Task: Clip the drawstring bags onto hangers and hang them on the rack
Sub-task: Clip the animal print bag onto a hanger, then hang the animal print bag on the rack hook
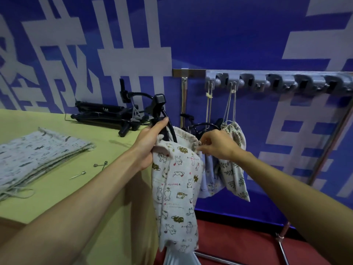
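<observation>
Both hands are working at the top of a cat-print drawstring bag (pixel 177 188), which is hanging in the air just off the green table (pixel 76 197). The left hand (pixel 150 142) is gripping a black hanger (pixel 171 132) together with the bag's corner. The right hand (pixel 217 144) is pinching the gathered rim, possibly around a clip. Behind them, a leaf-print bag (pixel 235 169) is hanging by its cord from the rack (pixel 277 81), and a stack of flat bags (pixel 38 155) is lying on the table.
</observation>
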{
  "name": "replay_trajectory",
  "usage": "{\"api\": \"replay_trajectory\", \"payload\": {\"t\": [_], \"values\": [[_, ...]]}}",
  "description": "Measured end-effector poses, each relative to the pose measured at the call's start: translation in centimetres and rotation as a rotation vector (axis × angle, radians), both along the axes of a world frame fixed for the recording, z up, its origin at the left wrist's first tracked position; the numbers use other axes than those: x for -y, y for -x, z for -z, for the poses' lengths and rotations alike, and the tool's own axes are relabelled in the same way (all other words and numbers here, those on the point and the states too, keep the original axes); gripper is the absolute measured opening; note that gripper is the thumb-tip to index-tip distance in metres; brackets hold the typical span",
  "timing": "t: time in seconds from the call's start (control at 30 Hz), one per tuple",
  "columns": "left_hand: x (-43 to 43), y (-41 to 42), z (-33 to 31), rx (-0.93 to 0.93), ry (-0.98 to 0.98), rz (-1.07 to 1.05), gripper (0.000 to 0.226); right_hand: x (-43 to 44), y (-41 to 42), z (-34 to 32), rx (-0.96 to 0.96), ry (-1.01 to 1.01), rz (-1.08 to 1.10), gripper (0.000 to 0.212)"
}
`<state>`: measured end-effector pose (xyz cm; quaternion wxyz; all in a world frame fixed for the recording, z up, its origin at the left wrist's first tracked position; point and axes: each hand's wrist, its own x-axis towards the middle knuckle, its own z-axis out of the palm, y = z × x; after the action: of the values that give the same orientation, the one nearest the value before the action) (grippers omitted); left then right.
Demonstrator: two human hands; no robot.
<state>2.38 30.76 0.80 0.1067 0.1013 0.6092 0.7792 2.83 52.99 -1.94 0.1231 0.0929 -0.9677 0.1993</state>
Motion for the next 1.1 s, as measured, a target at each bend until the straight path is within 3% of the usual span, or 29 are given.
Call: {"api": "replay_trajectory", "payload": {"t": [0.07, 0.2, 0.37, 0.57, 0.67, 0.83, 0.9, 1.03, 1.1], "values": [[0.5, 0.4, 0.0, -0.009, 0.025, -0.006, 0.025, 0.5, 0.2, -0.4, -0.023, 0.071, -0.016, 0.022], [1.0, 1.0, 0.7, -0.024, 0.085, -0.022, 0.031, 1.3, 0.3, -1.6, -0.060, 0.274, 0.058, 0.034], [1.3, 1.6, 1.3, -0.057, 0.076, -0.025, 0.024, 2.9, 2.0, -1.2, 0.250, 0.361, 0.216, 0.061], [1.8, 2.1, 1.6, -0.002, 0.072, -0.033, 0.014, 3.4, 3.2, -0.7, 0.221, 0.360, 0.202, 0.012], [2.0, 2.6, 2.1, 0.033, 0.081, -0.078, 0.016, 2.5, 2.8, -1.7, 0.210, 0.372, 0.220, 0.007], [2.3, 3.1, 2.9, 0.084, 0.104, -0.128, 0.023, 1.8, 1.4, -2.8, 0.117, 0.474, 0.221, 0.014], [2.4, 3.2, 3.0, 0.103, 0.109, -0.148, 0.023, 2.1, 1.0, -3.1, 0.087, 0.429, 0.207, 0.013], [2.4, 3.3, 3.0, 0.153, 0.117, -0.162, 0.024, 3.1, 0.4, -4.0, -0.033, 0.003, 0.135, 0.012], [2.5, 3.4, 3.1, 0.152, 0.152, -0.192, 0.026, 3.5, 0.2, -4.4, -0.055, -0.044, 0.103, 0.017]]}}
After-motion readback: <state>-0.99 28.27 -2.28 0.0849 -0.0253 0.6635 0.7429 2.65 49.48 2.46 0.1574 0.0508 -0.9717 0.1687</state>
